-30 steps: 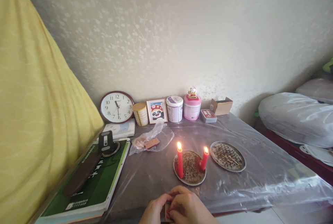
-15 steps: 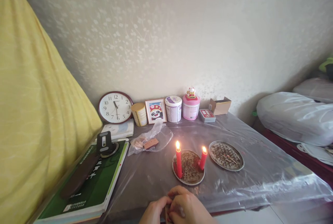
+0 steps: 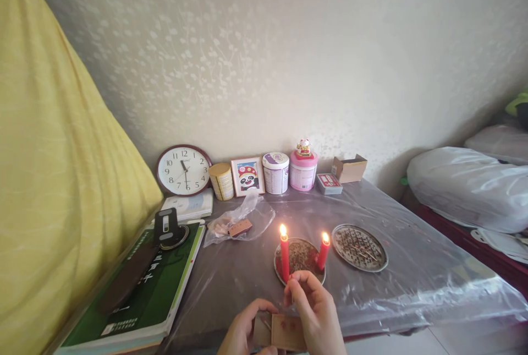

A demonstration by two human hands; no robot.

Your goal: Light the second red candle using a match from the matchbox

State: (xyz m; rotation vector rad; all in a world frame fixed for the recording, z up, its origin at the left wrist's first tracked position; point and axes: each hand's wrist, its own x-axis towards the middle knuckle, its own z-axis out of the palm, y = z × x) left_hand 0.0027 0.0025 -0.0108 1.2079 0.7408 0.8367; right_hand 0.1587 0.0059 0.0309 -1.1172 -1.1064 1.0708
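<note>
Low in the view my left hand (image 3: 243, 330) is closed around a matchbox (image 3: 287, 333). The box's tray is slid partly out on the left, with a thin stick showing in it. Raised just beyond the box, my right hand (image 3: 313, 308) is closed in a pinch on what looks like a match, mostly hidden by the fingers. Behind these fingertips a tall red candle (image 3: 285, 258) burns upright on a round metal plate (image 3: 299, 247). A shorter lit red candle (image 3: 323, 253), slightly tilted, stands on the same plate's right side.
A second round plate (image 3: 358, 247) holds several thin sticks. A clear bag (image 3: 243, 214) with another small brown box (image 3: 240, 228) lies behind. Green books (image 3: 165, 283) with a dark case (image 3: 132, 275) are at left. A clock (image 3: 183, 170), tins and a cardboard box (image 3: 350, 169) line the wall.
My hands were together over the matchbox. The right hand has moved up and forward, away from the tray, and the box now shows between the hands.
</note>
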